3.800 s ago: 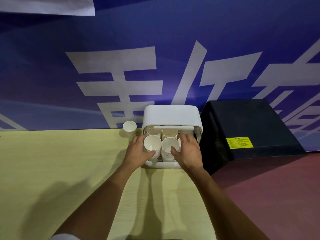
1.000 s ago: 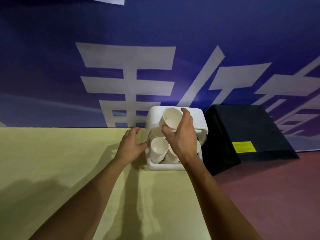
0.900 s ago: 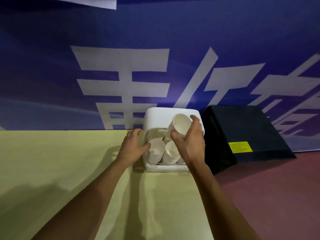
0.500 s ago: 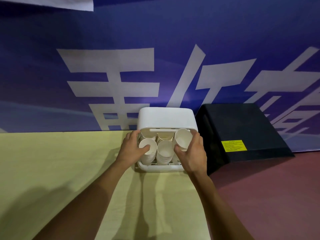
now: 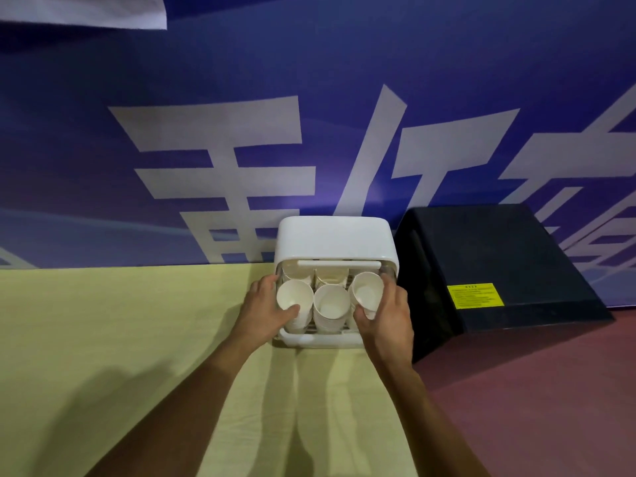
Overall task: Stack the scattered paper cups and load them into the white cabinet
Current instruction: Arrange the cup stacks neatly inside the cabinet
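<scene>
Three stacks of white paper cups [image 5: 331, 304] fill the front row of the rounded white plastic cabinet [image 5: 335, 239]. Their mouths face up towards the camera and their long axes are near upright. Two more cups show behind them. The left hand [image 5: 263, 311] curls round the left stack [image 5: 294, 299], and the right hand [image 5: 387, 316] round the right stack [image 5: 366, 296]. The yellow label [image 5: 475, 296] on the black box [image 5: 499, 256] is too small to read.

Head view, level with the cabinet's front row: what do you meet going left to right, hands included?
In order: left hand → left cup stack → middle cup stack → right cup → right hand → black box.
</scene>
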